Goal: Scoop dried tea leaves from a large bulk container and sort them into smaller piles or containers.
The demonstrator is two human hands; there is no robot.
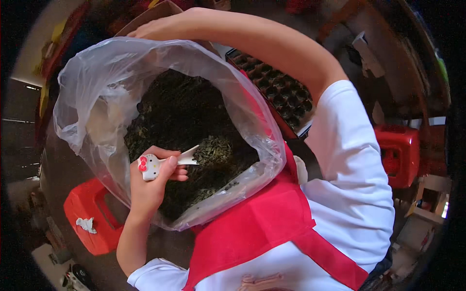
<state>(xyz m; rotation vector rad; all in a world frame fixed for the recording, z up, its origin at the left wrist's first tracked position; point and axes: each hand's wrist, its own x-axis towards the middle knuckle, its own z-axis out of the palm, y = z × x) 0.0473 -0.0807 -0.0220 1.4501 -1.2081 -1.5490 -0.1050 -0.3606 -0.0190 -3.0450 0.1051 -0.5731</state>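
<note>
A large clear plastic bag (97, 72) stands wide open before me, holding a deep heap of dark, dried leaves (179, 106) that look like loose tea. My left hand (155, 169) is closed round the handle of a white scoop (187, 156) with a cat-head end and a red bow. Greenish leaves (213, 151) are heaped on its far end, just above the pile. My right arm reaches round the far side of the bag. My right hand (145, 30) lies at the bag's far rim beside a cardboard flap, its fingers mostly hidden.
Right of the bag, under my right arm, is a black tray (274, 87) with rows of round cells. A red plastic stool (80, 208) with a crumpled white tissue (86, 224) stands at the left, another red stool (400, 155) at the right. A cardboard flap (155, 14) rises behind the bag.
</note>
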